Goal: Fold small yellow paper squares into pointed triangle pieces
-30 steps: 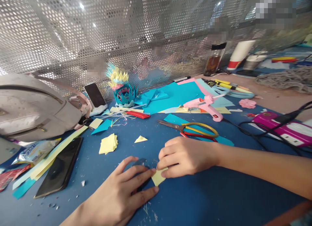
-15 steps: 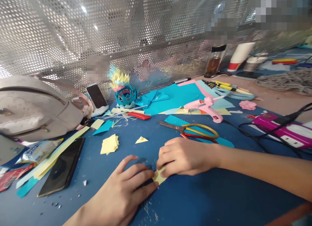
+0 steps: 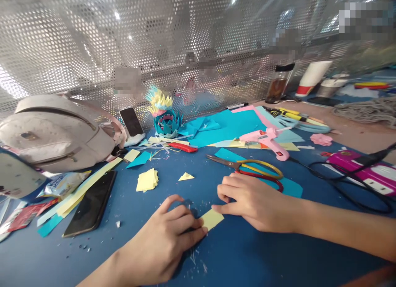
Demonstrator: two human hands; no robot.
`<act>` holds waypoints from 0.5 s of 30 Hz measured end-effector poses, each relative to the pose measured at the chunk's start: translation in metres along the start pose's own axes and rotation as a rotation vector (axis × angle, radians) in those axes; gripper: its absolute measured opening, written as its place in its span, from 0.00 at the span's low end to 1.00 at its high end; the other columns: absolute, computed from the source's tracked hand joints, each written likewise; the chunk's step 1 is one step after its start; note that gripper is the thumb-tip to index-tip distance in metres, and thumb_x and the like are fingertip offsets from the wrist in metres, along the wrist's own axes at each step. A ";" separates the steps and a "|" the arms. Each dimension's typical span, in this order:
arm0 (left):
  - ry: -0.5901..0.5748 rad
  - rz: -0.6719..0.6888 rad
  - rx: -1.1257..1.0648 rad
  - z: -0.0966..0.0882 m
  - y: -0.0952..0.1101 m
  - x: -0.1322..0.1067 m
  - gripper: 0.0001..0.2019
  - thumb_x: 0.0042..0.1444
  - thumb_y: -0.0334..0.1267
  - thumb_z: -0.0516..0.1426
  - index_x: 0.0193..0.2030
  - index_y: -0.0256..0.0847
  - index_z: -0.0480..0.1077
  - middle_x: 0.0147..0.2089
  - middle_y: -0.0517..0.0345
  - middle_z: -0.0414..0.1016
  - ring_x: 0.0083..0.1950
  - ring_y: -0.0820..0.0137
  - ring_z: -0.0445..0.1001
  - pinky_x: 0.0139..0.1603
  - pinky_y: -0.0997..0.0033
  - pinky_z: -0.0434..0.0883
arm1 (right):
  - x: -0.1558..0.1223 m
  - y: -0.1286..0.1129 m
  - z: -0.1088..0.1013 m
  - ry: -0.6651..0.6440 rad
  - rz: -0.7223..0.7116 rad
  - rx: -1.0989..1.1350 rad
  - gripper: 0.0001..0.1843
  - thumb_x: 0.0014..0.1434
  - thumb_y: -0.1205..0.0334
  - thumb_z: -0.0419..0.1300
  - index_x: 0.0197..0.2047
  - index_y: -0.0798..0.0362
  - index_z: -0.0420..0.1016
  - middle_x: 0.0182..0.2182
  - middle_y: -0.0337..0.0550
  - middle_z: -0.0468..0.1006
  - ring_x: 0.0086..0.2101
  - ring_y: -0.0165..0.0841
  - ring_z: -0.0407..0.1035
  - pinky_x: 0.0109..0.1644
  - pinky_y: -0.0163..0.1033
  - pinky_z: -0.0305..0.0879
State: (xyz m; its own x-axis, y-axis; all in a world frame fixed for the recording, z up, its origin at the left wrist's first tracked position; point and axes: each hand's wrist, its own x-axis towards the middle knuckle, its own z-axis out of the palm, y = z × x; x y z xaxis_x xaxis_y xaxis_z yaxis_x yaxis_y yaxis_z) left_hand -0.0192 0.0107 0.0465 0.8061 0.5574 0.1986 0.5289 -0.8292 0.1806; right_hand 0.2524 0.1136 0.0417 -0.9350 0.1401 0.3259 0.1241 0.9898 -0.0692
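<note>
A small folded piece of pale yellow paper lies on the blue tabletop between my hands. My left hand pinches its left end between thumb and fingers. Close to the paper's upper right corner, my right hand has its fingers bent and one digit stretched out, with a gap between them; whether that tip touches the paper I cannot tell. Beyond them lies a small folded yellow triangle. A stack of yellow paper squares sits to its left. Scissors with yellow and red handles rest behind my right hand.
A pink glue gun and a purple power strip with black cords lie at the right. Behind stands a blue-and-yellow paper model, near a red cutter. At the left are a phone and a pale backpack.
My right hand has shifted right and off the paper, so more of the folded strip shows. The left hand still holds its end. The whole view has shifted slightly.
</note>
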 end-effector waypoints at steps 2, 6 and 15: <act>0.002 0.002 -0.008 0.001 -0.001 0.000 0.19 0.73 0.30 0.43 0.61 0.36 0.69 0.56 0.52 0.77 0.49 0.61 0.73 0.67 0.51 0.47 | -0.005 -0.001 -0.005 -0.033 0.028 -0.023 0.19 0.64 0.76 0.50 0.47 0.52 0.78 0.35 0.43 0.71 0.35 0.37 0.56 0.39 0.44 0.47; 0.017 0.000 -0.003 0.003 -0.001 -0.003 0.20 0.70 0.27 0.44 0.62 0.37 0.69 0.56 0.50 0.76 0.50 0.61 0.71 0.67 0.50 0.46 | -0.002 -0.005 -0.010 -0.063 0.024 -0.031 0.16 0.64 0.74 0.51 0.46 0.52 0.78 0.36 0.43 0.71 0.34 0.37 0.56 0.39 0.44 0.47; 0.080 -0.009 -0.010 0.006 -0.005 -0.007 0.24 0.64 0.25 0.48 0.63 0.42 0.71 0.46 0.49 0.69 0.46 0.59 0.65 0.56 0.51 0.59 | 0.028 -0.012 0.004 -0.146 -0.138 -0.046 0.17 0.67 0.69 0.54 0.55 0.50 0.77 0.36 0.44 0.71 0.34 0.38 0.57 0.37 0.44 0.48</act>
State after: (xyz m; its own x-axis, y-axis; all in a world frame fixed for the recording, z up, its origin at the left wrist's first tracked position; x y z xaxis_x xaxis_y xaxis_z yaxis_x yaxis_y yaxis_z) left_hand -0.0258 0.0105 0.0385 0.7773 0.5667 0.2734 0.5333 -0.8239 0.1918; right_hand 0.2230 0.1060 0.0478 -0.9820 0.0010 0.1890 0.0031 0.9999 0.0108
